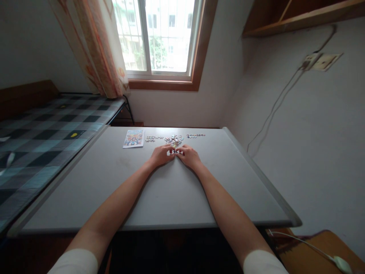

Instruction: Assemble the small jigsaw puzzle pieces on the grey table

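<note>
Toward the tabletop's [173,190] far edge, left hand [159,155] and right hand [189,156] pinch a piece [175,151], seemingly steadying it.

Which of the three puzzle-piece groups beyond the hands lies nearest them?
The middle pile, just past the fingers; the left group and right group lie farther away, to either side.

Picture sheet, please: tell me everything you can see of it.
The picture sheet is a small rectangle, paper or thin card by its look, with a pale border around a many-coloured print showing blue curves near the bottom; finer detail is too small to read. It lies on the grey table, towards the far edge, slightly askew, left of the puzzle pieces. Neither hand touches it; the left hand is nearer.
</note>
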`<state>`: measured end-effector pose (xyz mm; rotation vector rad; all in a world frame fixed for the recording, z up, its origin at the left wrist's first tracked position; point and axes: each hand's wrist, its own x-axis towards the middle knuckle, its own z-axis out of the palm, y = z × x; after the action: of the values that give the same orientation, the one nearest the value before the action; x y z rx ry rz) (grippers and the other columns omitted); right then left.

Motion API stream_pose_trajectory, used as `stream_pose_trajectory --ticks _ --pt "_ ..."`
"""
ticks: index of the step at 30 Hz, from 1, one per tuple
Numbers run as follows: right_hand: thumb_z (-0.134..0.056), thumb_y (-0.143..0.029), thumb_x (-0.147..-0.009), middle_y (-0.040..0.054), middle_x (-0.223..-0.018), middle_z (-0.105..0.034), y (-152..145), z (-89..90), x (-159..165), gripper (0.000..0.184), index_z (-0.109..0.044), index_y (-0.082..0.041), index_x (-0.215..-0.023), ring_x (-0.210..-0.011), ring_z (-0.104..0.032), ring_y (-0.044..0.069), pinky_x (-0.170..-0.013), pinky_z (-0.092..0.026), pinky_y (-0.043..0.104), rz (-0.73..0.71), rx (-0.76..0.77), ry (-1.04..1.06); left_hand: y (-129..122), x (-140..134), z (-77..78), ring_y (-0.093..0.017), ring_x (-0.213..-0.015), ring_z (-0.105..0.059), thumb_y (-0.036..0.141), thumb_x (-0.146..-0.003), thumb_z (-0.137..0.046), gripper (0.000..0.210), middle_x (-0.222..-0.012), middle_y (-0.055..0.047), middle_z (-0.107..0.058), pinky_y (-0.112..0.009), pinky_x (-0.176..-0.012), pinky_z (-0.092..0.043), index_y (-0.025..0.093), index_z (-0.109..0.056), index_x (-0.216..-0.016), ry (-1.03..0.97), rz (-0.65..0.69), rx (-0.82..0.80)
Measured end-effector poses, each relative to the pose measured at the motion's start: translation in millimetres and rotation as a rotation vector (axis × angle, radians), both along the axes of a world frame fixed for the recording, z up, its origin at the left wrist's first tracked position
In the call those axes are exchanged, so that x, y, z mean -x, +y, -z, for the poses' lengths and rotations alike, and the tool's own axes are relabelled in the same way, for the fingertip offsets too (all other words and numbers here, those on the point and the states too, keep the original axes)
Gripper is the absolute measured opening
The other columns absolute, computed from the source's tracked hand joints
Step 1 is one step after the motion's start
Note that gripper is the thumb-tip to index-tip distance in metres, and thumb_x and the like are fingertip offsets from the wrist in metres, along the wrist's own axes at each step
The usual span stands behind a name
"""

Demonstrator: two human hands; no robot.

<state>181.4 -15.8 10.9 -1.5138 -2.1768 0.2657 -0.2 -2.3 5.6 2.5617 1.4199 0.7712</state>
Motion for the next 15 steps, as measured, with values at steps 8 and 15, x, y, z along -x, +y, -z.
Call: stream_pose_trajectory --ticks 8,15 --pt "-0.060 -0.038 -0.084 0.0020 -0.098 -0.063 -1.2 -3.4 0.4 0.023 -0.069 -0.031 -0.103 -0.084 -0.058 0.015 -0.076 -0.044 0.025 -0.017 0.012 -0.013 -1.4 -0.4 -0.7 -0.011 -0.066 -0.057 0.034 -0.075 -0.057 0.017 -0.086 0.002 -0.065 -0.023 -0.062 -0.040 0.023 -0.066 -0.083 -0.009 -0.008 0.006" --pt "-0.060 -0.038 -0.084 0.0030 -0.097 -0.063 1.0 -0.6 0.2 0.021 -0.070 -0.030 -0.101 -0.084 -0.058 0.016 -0.074 -0.044 0.026 -0.037 -0.008 -0.013 -2.1 -0.6 -1.9 -0.012 -0.066 -0.057 0.034 -0.073 -0.058 0.016 -0.084 0.002 -0.065 -0.023 -0.063 -0.040 0.023 -0.066 -0.081 -0.025 -0.014 0.016"
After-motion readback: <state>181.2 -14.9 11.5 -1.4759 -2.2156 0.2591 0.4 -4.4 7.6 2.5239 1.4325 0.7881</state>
